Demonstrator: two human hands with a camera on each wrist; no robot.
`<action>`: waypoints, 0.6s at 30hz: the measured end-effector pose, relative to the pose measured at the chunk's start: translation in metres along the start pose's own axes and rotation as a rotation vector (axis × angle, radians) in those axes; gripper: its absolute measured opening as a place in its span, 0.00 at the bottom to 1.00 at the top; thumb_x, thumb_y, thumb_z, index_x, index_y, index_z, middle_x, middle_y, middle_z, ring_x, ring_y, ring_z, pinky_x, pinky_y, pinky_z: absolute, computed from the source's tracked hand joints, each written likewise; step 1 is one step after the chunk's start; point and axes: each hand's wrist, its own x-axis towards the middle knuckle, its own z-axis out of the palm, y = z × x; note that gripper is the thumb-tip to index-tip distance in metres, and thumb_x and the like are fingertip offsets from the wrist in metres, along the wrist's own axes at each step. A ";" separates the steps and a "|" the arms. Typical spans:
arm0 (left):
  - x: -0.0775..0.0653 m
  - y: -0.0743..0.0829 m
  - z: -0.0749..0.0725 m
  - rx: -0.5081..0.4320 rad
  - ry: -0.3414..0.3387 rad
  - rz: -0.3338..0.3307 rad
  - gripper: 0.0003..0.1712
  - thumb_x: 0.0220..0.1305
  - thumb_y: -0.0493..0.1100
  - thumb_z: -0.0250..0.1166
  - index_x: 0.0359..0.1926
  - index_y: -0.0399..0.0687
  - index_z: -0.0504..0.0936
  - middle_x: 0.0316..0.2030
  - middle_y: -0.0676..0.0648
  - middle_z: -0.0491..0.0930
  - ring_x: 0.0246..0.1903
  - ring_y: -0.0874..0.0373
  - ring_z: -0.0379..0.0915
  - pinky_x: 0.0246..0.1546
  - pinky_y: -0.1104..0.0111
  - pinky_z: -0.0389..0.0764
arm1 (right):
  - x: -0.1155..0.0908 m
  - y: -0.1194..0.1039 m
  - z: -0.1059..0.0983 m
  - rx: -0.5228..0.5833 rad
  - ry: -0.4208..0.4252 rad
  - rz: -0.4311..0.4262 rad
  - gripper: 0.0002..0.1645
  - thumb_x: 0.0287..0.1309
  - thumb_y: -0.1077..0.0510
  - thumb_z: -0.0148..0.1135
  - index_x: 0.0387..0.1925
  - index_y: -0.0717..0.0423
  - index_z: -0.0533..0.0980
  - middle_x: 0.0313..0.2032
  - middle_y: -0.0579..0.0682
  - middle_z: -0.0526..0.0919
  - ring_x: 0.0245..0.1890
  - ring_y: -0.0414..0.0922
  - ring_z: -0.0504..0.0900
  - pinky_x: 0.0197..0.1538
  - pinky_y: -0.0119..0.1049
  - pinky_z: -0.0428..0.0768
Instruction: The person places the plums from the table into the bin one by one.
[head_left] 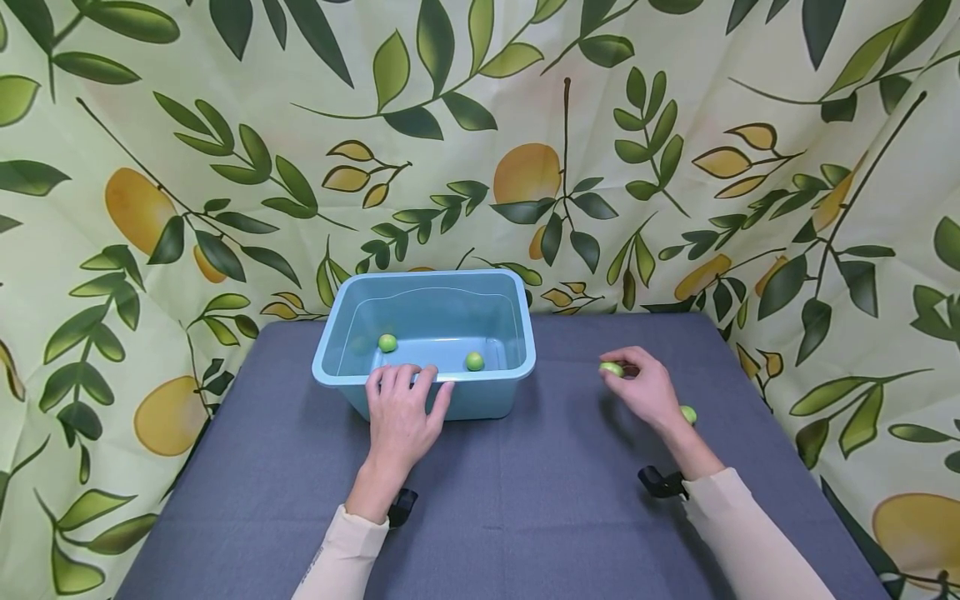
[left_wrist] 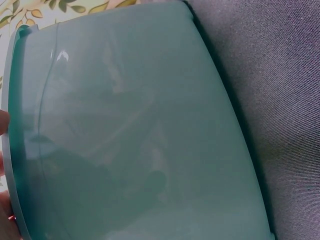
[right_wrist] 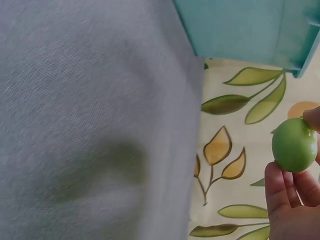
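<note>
A light blue plastic tub (head_left: 424,398) stands on the table, with one green fruit (head_left: 387,342) at its inner left and another green fruit (head_left: 475,361) at its inner right. My left hand (head_left: 401,417) holds the tub's front rim, its fingertips bent over the edge. In the left wrist view the tub's outer wall (left_wrist: 130,125) fills most of the picture. To the right of the tub, my right hand (head_left: 647,390) pinches a small, smooth green fruit (right_wrist: 295,145) between thumb and fingers above the table. One more green fruit (head_left: 688,414) lies beside the right wrist, partly hidden behind it.
A dark grey-blue cloth (head_left: 517,492) covers the table. Behind it and along its sides hangs a pale curtain (head_left: 465,225) printed with leaves and orange fruit. The tub's back stands close to this curtain. Each wrist wears a black camera mount (head_left: 662,482).
</note>
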 end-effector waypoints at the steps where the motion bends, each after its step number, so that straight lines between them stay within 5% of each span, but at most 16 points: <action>1: 0.000 0.000 0.000 -0.001 -0.001 -0.001 0.23 0.74 0.57 0.54 0.46 0.44 0.85 0.39 0.40 0.80 0.43 0.40 0.72 0.55 0.43 0.64 | 0.000 -0.002 0.000 0.006 -0.001 -0.002 0.14 0.63 0.58 0.68 0.48 0.60 0.84 0.47 0.55 0.82 0.45 0.49 0.80 0.47 0.24 0.73; 8: 0.000 0.000 0.000 0.001 -0.006 -0.004 0.23 0.75 0.58 0.53 0.46 0.45 0.84 0.40 0.40 0.80 0.44 0.41 0.72 0.56 0.43 0.63 | 0.004 -0.018 0.002 0.045 0.003 -0.032 0.14 0.64 0.56 0.68 0.48 0.58 0.84 0.47 0.55 0.82 0.44 0.47 0.79 0.49 0.26 0.75; 16: 0.000 0.000 0.000 0.002 -0.009 -0.006 0.24 0.76 0.58 0.52 0.47 0.45 0.84 0.40 0.40 0.80 0.44 0.41 0.72 0.57 0.43 0.63 | 0.011 -0.038 0.004 0.095 0.003 -0.048 0.14 0.63 0.58 0.69 0.48 0.60 0.84 0.47 0.56 0.83 0.43 0.46 0.80 0.52 0.47 0.80; 18: 0.000 0.000 0.000 0.003 -0.004 -0.002 0.24 0.75 0.58 0.53 0.46 0.45 0.84 0.40 0.40 0.80 0.44 0.41 0.73 0.56 0.43 0.64 | 0.012 -0.043 0.005 0.102 0.003 -0.056 0.14 0.63 0.59 0.69 0.49 0.60 0.84 0.48 0.57 0.82 0.44 0.47 0.80 0.52 0.43 0.80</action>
